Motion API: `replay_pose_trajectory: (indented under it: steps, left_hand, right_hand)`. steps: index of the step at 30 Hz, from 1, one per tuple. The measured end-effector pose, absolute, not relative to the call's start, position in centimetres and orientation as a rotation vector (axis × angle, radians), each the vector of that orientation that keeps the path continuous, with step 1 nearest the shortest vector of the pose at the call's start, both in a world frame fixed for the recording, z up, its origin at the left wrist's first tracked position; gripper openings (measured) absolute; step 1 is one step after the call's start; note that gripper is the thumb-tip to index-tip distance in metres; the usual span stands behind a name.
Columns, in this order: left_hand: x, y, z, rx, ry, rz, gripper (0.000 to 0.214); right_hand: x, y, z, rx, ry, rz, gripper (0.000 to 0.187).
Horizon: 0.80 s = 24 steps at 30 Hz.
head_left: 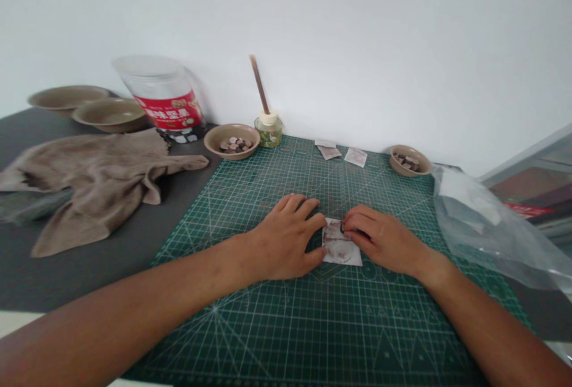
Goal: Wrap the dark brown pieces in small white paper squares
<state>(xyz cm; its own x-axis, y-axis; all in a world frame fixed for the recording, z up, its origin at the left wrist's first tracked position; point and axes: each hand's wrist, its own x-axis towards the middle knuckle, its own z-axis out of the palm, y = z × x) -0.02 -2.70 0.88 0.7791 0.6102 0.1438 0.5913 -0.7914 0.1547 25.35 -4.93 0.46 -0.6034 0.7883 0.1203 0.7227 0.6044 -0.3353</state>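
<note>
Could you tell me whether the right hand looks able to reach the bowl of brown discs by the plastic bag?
Probably yes: the right hand touches a paper packet, but only green cutting mat lies between it and the bowl.

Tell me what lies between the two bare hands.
The head view shows a square of white paper with brownish marks between the left hand and right hand, touching both, on the green grid-printed cutting mat.

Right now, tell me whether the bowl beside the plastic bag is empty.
No, the tan bowl beside the clear plastic bag holds a small pile of dark round pieces.
</note>
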Motion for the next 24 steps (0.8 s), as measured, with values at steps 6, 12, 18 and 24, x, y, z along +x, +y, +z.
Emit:
replay_pose_trajectory:
  steps: [6,12,18,24]
  left_hand:
    - [0.0,-2.4,0.6,2.858,0.969,0.313,0.042]
    - [0.0,-2.2,0.7,2.835,0.965,0.278,0.042]
    - [0.0,-2.2,0.7,2.825,0.979,0.261,0.044]
    - [0.1,-2.2,0.6,2.825,0.961,0.254,0.043]
  right_hand:
    - [25.5,-4.8,0.7,-1.240,-2.566,0.342,0.014]
    - [24.2,-5.4,0.4,-1.157,-2.613,0.378,0.012]
    - [24.3,-5.1,0.9,-1.299,-2.572,0.323,0.012]
    - [24.2,-5.4,1.0,-1.175,-2.633,0.487,0.011]
